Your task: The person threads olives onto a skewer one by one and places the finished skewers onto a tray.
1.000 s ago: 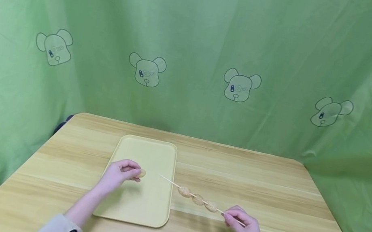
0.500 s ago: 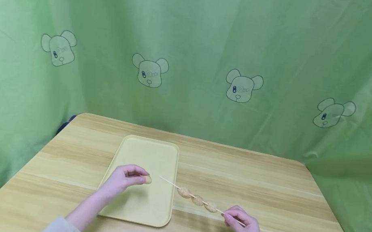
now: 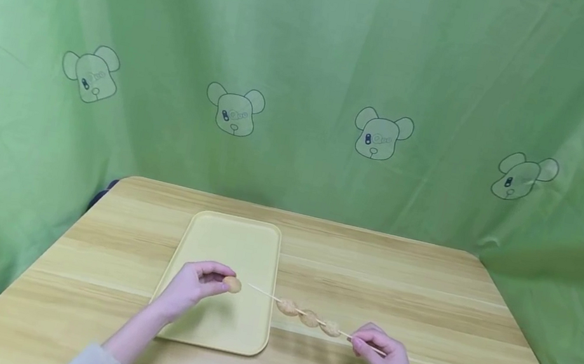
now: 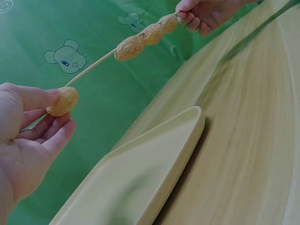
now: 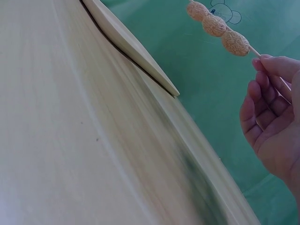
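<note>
A wooden skewer carries three tan, wrinkled balls that look like fried tofu puffs. My right hand pinches its blunt end between thumb and fingers, the point aimed left. Between thumb and fingertips, my left hand holds one more such ball above the tray. In the left wrist view the skewer's tip meets the outline of that held ball; whether it touches I cannot tell, and the head view shows a small gap. In the right wrist view the threaded balls sit beyond the right hand.
A pale yellow rectangular tray lies on the wood-grain table, left of centre, beneath the left hand. Green curtain with bear-head prints surrounds the table's back and sides.
My left hand has shifted a little right and nearer with its ball, which now shows more fully at the fingertips. The skewer's tip has dipped slightly; the right hand stays about in place.
</note>
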Tool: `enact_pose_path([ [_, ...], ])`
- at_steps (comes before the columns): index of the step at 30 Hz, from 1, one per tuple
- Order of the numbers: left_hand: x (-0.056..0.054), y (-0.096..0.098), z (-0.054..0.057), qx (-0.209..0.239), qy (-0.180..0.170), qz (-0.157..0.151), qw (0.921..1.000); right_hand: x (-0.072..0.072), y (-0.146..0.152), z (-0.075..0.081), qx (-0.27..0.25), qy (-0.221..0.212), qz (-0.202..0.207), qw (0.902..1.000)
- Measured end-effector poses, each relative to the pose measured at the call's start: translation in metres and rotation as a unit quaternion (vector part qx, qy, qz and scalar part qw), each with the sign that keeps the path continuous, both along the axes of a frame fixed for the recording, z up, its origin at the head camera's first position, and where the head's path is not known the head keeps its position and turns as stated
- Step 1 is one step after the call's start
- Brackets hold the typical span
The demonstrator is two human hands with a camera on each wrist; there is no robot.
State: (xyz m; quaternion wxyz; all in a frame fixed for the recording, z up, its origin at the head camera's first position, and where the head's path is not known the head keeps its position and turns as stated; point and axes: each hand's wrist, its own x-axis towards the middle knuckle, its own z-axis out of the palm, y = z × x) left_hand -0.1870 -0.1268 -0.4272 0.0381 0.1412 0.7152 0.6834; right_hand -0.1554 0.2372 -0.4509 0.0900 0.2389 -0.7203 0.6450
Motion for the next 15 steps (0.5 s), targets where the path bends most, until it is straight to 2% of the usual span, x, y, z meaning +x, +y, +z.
enact_pose_path([
  [3, 0.0017, 0.0008, 0.0003, -0.008, 0.002, 0.002, 1.0, 0.0011, 0.0017, -0.0001, -0.001, 0.0, 0.005, 1.0],
  [8, 0.0016, 0.0024, 0.0003, 0.015, -0.005, 0.0, 0.9999, 0.0024, 0.0032, -0.0002, -0.006, 0.0, 0.01, 0.9999],
  [15, 0.002, 0.002, -0.0034, 0.037, 0.021, -0.004, 0.9991, 0.0036, 0.0032, -0.0016, 0.0, -0.006, 0.006, 1.0],
])
